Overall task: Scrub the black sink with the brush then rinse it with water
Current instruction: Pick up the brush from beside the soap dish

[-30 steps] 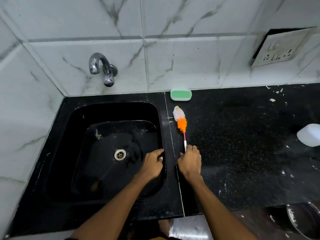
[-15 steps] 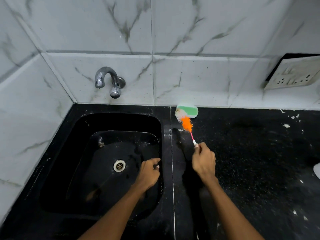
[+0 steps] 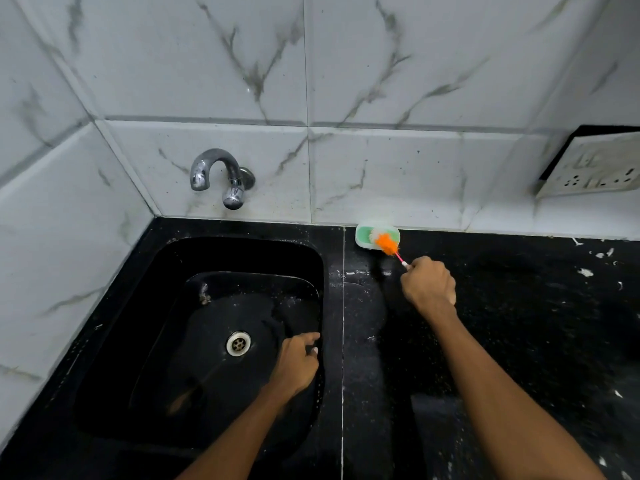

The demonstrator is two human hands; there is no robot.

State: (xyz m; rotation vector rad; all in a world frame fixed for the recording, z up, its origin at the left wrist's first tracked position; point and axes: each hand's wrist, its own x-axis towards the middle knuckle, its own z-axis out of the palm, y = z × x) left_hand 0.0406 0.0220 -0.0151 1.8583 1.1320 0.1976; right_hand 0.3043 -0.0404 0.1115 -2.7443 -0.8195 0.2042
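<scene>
The black sink [image 3: 166, 306] is sunk into the black counter at the left, with a metal drain [image 3: 238, 343] in its floor. My right hand [image 3: 428, 285] is shut on the thin pink handle of the brush [image 3: 387, 244], whose orange and white bristles rest on the green soap in a white dish [image 3: 364, 235] by the wall. My left hand [image 3: 298, 362] rests on the sink's right rim, fingers loosely curled, holding nothing. A chrome tap [image 3: 221, 176] juts from the wall above the sink; no water runs from it.
The black speckled counter [image 3: 519, 323] stretches to the right, dotted with white flecks. A wall socket plate [image 3: 595, 168] sits at the right on the marble tiles. Tiled walls close in the sink at the left and back.
My right hand lifted the brush off the counter and carried it back to the soap dish, bristles now on the soap. The left hand stayed on the sink rim. The camera moved closer.
</scene>
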